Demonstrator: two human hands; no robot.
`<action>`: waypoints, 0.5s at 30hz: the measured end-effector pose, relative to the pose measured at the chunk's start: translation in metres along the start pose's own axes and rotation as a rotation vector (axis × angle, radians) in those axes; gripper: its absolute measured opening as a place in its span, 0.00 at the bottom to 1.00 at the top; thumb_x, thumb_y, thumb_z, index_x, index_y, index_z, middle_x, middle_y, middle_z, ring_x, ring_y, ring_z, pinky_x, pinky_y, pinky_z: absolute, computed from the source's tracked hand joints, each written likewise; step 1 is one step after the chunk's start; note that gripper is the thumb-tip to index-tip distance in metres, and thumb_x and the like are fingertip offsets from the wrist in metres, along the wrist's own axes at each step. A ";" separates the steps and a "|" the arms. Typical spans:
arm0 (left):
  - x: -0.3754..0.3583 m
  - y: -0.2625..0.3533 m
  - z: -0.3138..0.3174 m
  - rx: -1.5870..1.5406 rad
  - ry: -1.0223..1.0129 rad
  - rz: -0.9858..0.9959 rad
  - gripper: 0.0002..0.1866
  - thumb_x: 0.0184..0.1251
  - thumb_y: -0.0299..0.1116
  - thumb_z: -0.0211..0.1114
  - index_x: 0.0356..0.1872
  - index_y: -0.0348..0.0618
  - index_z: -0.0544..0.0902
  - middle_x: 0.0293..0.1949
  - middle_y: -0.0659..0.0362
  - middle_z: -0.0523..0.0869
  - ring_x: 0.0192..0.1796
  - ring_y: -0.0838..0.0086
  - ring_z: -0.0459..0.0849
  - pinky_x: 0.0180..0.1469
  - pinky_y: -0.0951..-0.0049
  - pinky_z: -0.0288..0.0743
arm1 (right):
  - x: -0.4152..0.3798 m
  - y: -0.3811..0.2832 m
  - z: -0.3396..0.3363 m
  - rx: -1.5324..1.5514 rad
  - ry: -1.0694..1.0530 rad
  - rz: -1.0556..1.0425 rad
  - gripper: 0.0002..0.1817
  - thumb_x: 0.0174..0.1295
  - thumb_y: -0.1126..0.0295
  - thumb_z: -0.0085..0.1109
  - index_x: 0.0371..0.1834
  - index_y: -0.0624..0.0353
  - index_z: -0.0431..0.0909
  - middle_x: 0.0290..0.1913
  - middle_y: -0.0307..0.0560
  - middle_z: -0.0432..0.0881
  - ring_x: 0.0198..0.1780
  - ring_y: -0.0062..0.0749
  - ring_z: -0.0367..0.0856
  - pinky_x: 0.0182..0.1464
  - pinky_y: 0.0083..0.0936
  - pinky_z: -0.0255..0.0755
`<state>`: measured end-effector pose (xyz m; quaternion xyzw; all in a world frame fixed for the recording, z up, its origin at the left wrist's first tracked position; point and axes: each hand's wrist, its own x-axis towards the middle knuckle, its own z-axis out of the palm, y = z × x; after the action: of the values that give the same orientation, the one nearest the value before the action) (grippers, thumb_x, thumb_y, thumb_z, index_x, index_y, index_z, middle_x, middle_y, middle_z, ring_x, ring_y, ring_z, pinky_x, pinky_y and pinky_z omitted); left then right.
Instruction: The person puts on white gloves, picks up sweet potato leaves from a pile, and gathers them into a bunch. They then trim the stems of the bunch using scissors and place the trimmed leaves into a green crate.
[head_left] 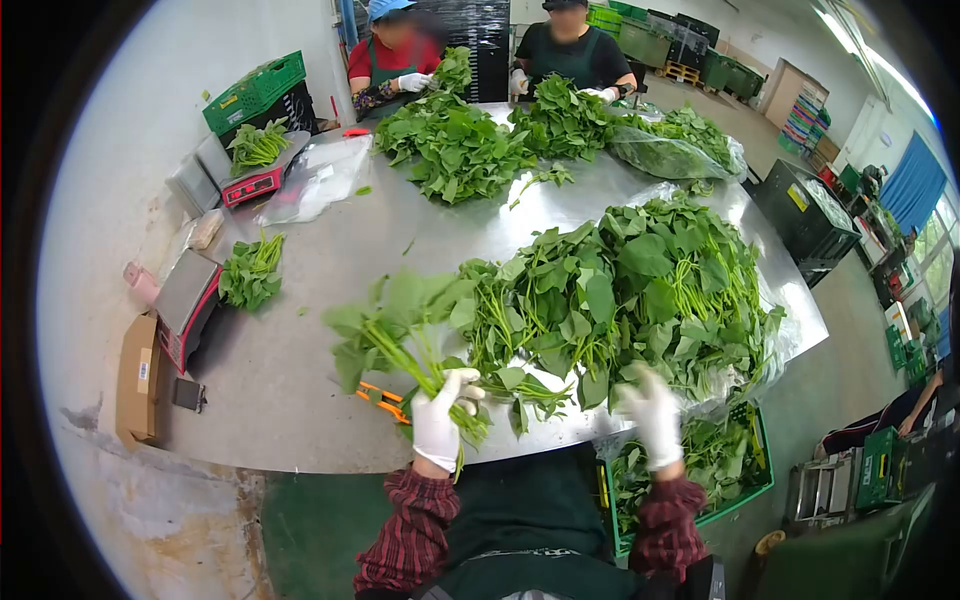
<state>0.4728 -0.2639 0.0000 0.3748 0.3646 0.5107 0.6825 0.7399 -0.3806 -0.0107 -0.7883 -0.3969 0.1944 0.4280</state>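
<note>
My left hand point(438, 425), in a white glove, is closed around the stems of a bunch of leafy greens point(405, 345). The leaves point away from me and blur slightly. Beneath the bunch, on the metal table point(340, 255), lie orange-handled scissors point(380, 402), partly covered. My right hand point(655, 422), also gloved in white, is smeared by motion at the near edge of a big heap of leafy greens point(640, 280). Its fingers do not show clearly. A few loose stems point(540, 393) rest on the table between my hands.
A green crate point(768, 460) of greens stands below the table edge, right. At left are two red scales point(255, 187) point(190, 310), a small bunch point(250, 272) and a cardboard box point(140, 380). Two gloved people point(395, 60) point(568, 50) handle greens point(455, 145) across the table.
</note>
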 end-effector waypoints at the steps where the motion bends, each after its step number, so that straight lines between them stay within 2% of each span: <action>1: -0.003 0.006 -0.006 0.026 0.030 0.032 0.12 0.68 0.35 0.56 0.36 0.35 0.81 0.35 0.56 0.84 0.30 0.75 0.82 0.29 0.79 0.70 | 0.006 0.009 0.035 -0.320 0.152 -0.564 0.27 0.54 0.61 0.65 0.52 0.67 0.72 0.46 0.58 0.81 0.35 0.40 0.84 0.37 0.28 0.77; 3: -0.010 0.016 -0.022 0.098 0.092 0.109 0.12 0.68 0.35 0.57 0.35 0.35 0.81 0.34 0.57 0.84 0.30 0.76 0.82 0.28 0.79 0.70 | 0.000 -0.035 0.081 -0.319 -0.182 -0.321 0.33 0.54 0.52 0.63 0.50 0.73 0.70 0.36 0.61 0.82 0.31 0.48 0.83 0.33 0.33 0.77; 5: -0.017 0.018 -0.044 0.133 0.168 0.097 0.11 0.67 0.34 0.58 0.35 0.36 0.81 0.33 0.57 0.83 0.30 0.76 0.81 0.28 0.80 0.70 | 0.002 -0.051 0.119 -0.559 -0.536 -0.183 0.46 0.53 0.39 0.57 0.47 0.84 0.66 0.23 0.60 0.81 0.26 0.49 0.82 0.28 0.35 0.76; 7: -0.026 0.020 -0.056 0.110 0.206 0.127 0.10 0.67 0.34 0.58 0.35 0.36 0.81 0.33 0.57 0.83 0.30 0.77 0.81 0.27 0.81 0.70 | -0.018 -0.053 0.165 -0.560 -0.468 -0.266 0.56 0.51 0.31 0.50 0.45 0.92 0.63 0.17 0.57 0.79 0.22 0.46 0.82 0.25 0.33 0.76; 9: -0.032 0.014 -0.071 0.100 0.266 0.112 0.10 0.67 0.33 0.58 0.34 0.36 0.81 0.34 0.57 0.83 0.30 0.77 0.81 0.27 0.81 0.70 | -0.040 -0.071 0.193 -0.601 -0.461 -0.224 0.64 0.45 0.26 0.50 0.55 0.93 0.55 0.19 0.56 0.80 0.21 0.38 0.82 0.25 0.28 0.75; 10: -0.034 0.010 -0.077 0.125 0.259 0.116 0.10 0.67 0.33 0.58 0.35 0.36 0.80 0.34 0.57 0.83 0.30 0.77 0.81 0.27 0.81 0.70 | -0.048 -0.073 0.206 -0.625 -0.447 -0.233 0.67 0.42 0.25 0.52 0.57 0.93 0.52 0.24 0.58 0.82 0.24 0.34 0.83 0.25 0.26 0.75; 11: -0.035 0.008 -0.079 0.129 0.260 0.115 0.10 0.67 0.33 0.58 0.35 0.36 0.80 0.34 0.57 0.83 0.30 0.77 0.81 0.27 0.81 0.70 | -0.053 -0.074 0.216 -0.691 -0.358 -0.333 0.69 0.39 0.24 0.53 0.57 0.92 0.53 0.29 0.57 0.82 0.26 0.32 0.83 0.24 0.27 0.75; 13: -0.034 0.005 -0.081 0.124 0.270 0.066 0.09 0.67 0.33 0.58 0.36 0.36 0.80 0.34 0.57 0.83 0.30 0.76 0.82 0.26 0.81 0.70 | -0.057 -0.067 0.219 -0.740 -0.405 -0.426 0.47 0.51 0.41 0.58 0.47 0.87 0.65 0.23 0.51 0.79 0.23 0.35 0.81 0.25 0.26 0.75; 14: -0.031 0.001 -0.085 0.122 0.269 0.061 0.10 0.67 0.33 0.58 0.38 0.35 0.80 0.35 0.57 0.83 0.31 0.76 0.82 0.25 0.82 0.70 | -0.056 -0.060 0.222 -0.741 -0.402 -0.422 0.47 0.51 0.41 0.58 0.47 0.87 0.65 0.23 0.51 0.79 0.23 0.35 0.81 0.25 0.26 0.75; 15: -0.026 -0.001 -0.087 0.119 0.264 0.059 0.10 0.67 0.33 0.58 0.38 0.35 0.80 0.35 0.57 0.83 0.31 0.76 0.82 0.25 0.82 0.70 | -0.053 -0.048 0.225 -0.723 -0.331 -0.536 0.36 0.52 0.51 0.57 0.45 0.83 0.68 0.22 0.51 0.79 0.23 0.34 0.80 0.25 0.27 0.74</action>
<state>0.3911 -0.2772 -0.0372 0.3548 0.4694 0.5530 0.5899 0.5401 -0.2902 -0.0979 -0.7152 -0.6910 0.0496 0.0927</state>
